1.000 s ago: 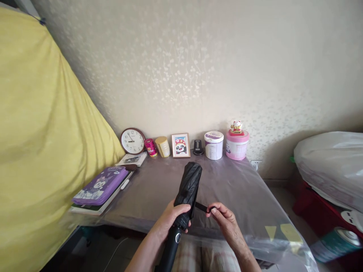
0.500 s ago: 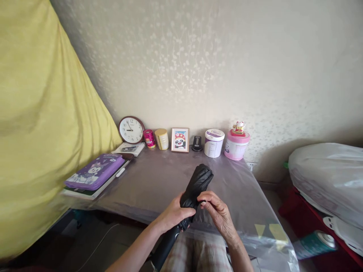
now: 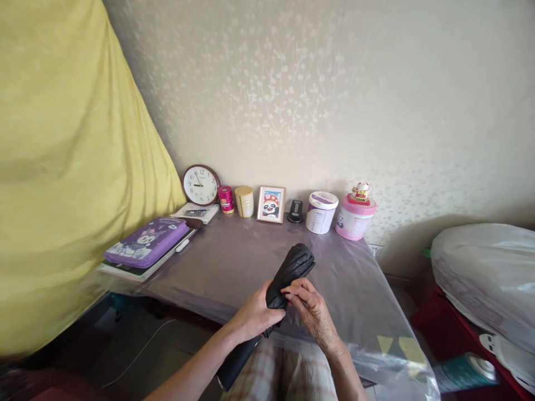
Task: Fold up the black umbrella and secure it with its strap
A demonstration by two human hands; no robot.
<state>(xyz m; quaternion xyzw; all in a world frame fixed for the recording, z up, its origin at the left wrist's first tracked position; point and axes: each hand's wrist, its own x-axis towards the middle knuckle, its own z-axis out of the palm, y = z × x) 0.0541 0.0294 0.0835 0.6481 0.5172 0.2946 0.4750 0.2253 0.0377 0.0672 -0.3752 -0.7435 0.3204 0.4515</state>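
A folded black umbrella (image 3: 295,266) slants across my lap and the front of the table, its dark handle (image 3: 237,362) toward me at the lower left. My left hand (image 3: 257,314) is wrapped round the lower part of the folded canopy. On the canopy's right side, my right hand (image 3: 309,309) pinches with thumb and forefinger at what looks like the umbrella's strap; the fingertips hide most of it.
The table (image 3: 234,262) has a plastic cover. A purple case (image 3: 146,242) lies on books at left. Along the wall stand a clock (image 3: 201,185), a picture frame (image 3: 271,204) and tubs (image 3: 321,213). A yellow curtain (image 3: 71,167) hangs at left; a plastic-wrapped bundle (image 3: 485,273) is at right.
My right hand has moved a little left, closer against the canopy, with its pinch still closed. My left hand keeps its grip on the umbrella. The view has shifted slightly.
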